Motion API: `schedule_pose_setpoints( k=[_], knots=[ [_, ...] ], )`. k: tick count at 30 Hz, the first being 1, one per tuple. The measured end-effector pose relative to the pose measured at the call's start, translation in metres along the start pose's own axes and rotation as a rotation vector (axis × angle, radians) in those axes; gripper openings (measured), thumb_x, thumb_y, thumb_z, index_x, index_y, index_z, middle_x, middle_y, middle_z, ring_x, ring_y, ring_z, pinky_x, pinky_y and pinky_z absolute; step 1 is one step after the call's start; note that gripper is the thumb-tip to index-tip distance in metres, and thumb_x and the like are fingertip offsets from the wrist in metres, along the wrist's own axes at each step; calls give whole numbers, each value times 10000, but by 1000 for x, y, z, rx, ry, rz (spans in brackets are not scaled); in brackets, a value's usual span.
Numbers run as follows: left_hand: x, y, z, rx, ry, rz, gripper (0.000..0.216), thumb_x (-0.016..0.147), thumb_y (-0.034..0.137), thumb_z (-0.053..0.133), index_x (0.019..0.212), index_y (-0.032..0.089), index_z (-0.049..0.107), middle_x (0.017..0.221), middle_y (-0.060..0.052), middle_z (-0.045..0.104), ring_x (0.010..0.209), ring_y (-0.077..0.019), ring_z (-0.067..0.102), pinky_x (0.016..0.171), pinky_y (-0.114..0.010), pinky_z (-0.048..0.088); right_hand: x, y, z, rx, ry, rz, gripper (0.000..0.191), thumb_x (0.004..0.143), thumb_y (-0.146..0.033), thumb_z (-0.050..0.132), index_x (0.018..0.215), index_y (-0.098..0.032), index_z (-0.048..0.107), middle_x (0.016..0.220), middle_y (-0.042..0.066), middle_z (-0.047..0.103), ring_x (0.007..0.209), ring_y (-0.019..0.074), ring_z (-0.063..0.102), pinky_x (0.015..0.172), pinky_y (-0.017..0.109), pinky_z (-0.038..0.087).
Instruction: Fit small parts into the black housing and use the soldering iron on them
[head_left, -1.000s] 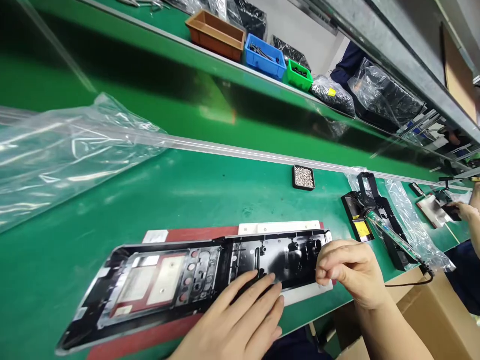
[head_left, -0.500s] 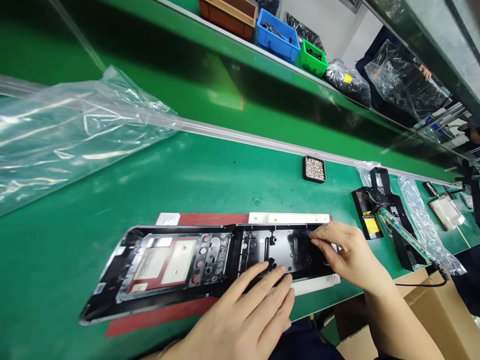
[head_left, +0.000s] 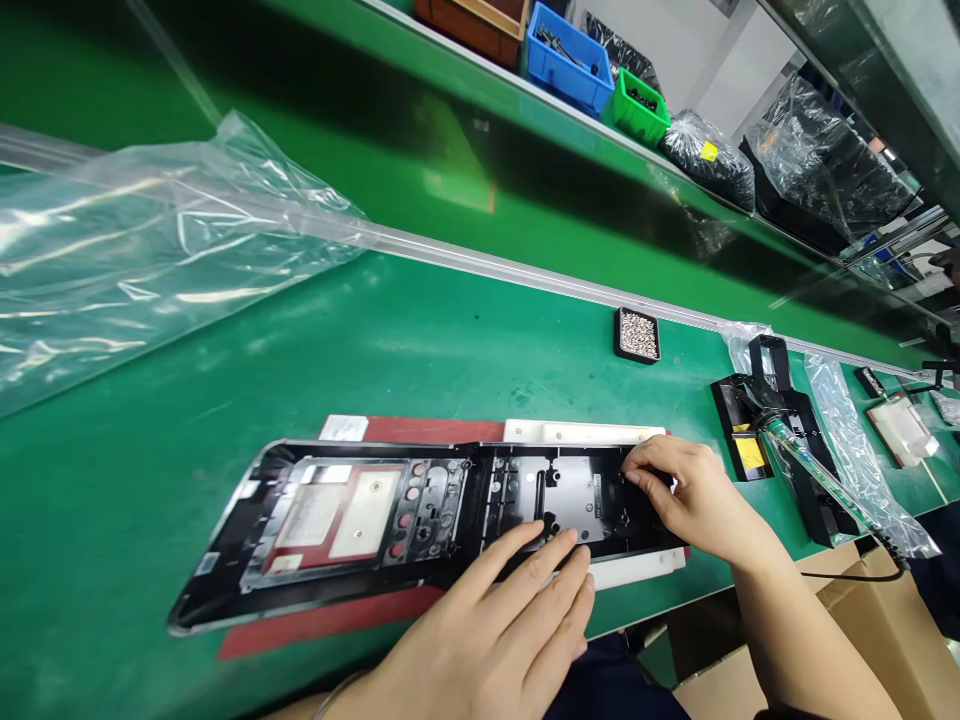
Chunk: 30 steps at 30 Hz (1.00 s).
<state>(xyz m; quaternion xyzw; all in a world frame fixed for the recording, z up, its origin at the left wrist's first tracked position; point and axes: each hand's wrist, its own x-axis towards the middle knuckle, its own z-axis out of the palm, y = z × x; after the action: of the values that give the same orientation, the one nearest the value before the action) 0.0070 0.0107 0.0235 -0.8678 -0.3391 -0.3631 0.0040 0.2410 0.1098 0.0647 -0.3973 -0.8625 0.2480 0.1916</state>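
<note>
A long black plastic panel [head_left: 390, 520] lies flat on a red mat [head_left: 427, 431] and a white fixture [head_left: 585, 433] on the green bench. My left hand [head_left: 495, 630] rests palm down with fingers spread on the panel's near edge, around its middle. My right hand [head_left: 686, 495] is at the panel's right end, fingertips pinched together and pressing down inside the black frame; whether a small part sits between them is hidden.
A small black tray of silver screws [head_left: 637, 334] sits beyond the panel. A soldering iron in its black stand [head_left: 780, 440] is to the right. A large clear plastic bag [head_left: 150, 240] lies at left. Coloured bins [head_left: 570, 45] line the shelf. Cardboard box [head_left: 862, 640] below.
My right hand has moved from the panel's right corner inward onto the panel's recessed end. The view has shifted slightly left and down. My left hand stays put.
</note>
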Motion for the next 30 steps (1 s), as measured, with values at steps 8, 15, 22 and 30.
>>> schedule_pose_setpoints(
  k=[8, 15, 22, 30],
  knots=[
    [-1, -1, 1, -7, -15, -8, 202, 959, 236, 556, 1092, 160, 688, 1115, -43, 716, 1139, -220, 629, 1170, -460, 341, 9, -3, -2, 110, -74, 177, 138, 862, -34, 535, 807, -103, 641, 858, -13, 597, 816, 16, 538, 746, 111, 406],
    [2, -3, -2, -19, -25, 0, 230, 942, 230, 583, 1130, 141, 680, 1167, -71, 702, 1166, -241, 612, 1158, -461, 350, 44, -20, -14, 229, -313, 852, 89, 773, -54, 643, 808, -56, 725, 716, 15, 599, 585, 14, 500, 512, 79, 349],
    [7, 1, -10, -56, -74, 6, 284, 911, 175, 616, 1175, 78, 651, 1176, -113, 691, 1159, -278, 609, 1131, -483, 355, 48, -19, -23, 245, -334, 944, 80, 764, -125, 712, 799, -60, 742, 750, 36, 619, 618, 35, 527, 540, 91, 379],
    [2, 6, -21, -56, -226, 0, 382, 882, 166, 612, 1253, 74, 601, 1286, -105, 651, 1270, -308, 542, 1204, -521, 272, 28, -7, -28, 222, -289, 590, 260, 808, -384, 684, 806, -138, 767, 860, 21, 635, 707, 34, 589, 584, 41, 428]
  ],
)
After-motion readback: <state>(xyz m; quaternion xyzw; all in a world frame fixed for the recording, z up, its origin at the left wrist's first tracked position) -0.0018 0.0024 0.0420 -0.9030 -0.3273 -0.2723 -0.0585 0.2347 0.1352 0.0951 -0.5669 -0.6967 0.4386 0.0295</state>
